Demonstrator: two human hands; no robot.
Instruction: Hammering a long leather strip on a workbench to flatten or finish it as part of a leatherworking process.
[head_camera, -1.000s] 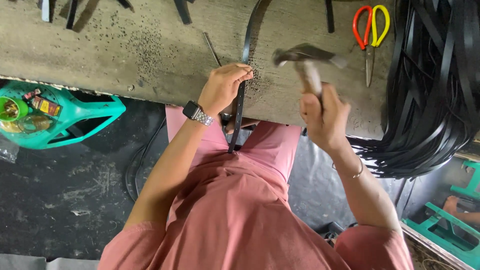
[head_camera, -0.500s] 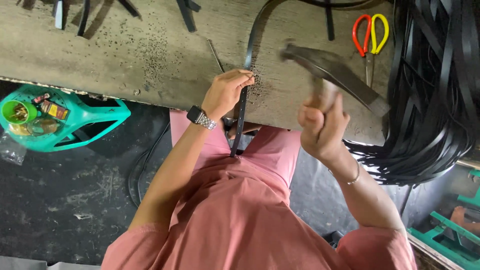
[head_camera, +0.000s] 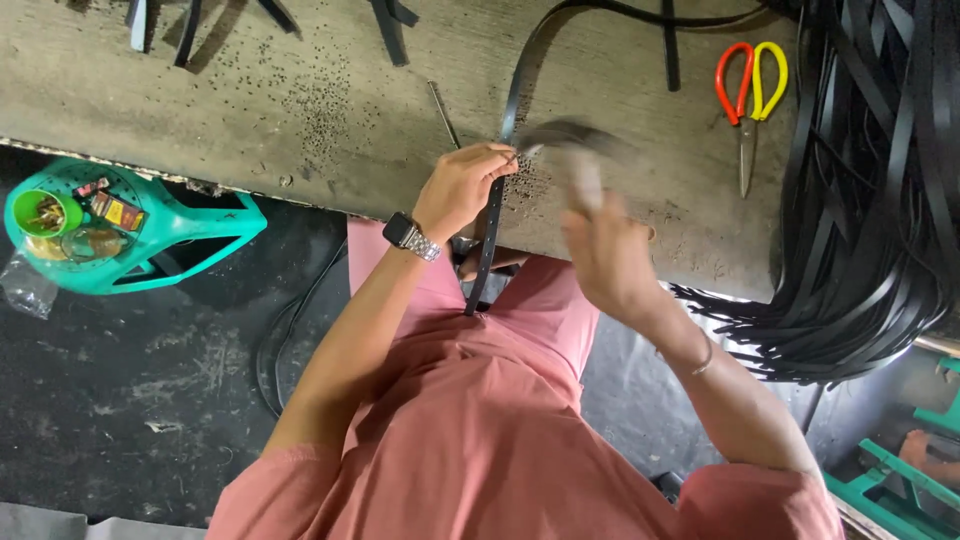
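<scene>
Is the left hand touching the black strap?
Touching. The head view shows the left hand pinching the black strap against the workbench.

bare bench top (head_camera: 250, 110) lay open left of the left hand (head_camera: 458, 188), while the right hand (head_camera: 605, 255) was hemmed by scissors (head_camera: 750, 95) and a heap of black straps (head_camera: 880, 190) on its right, strap scraps (head_camera: 385, 25) lining the far edge.

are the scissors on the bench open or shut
Shut. The scissors lie flat on the workbench, red and yellow handle loops side by side, blades together in one narrow point toward the bench edge.
</scene>
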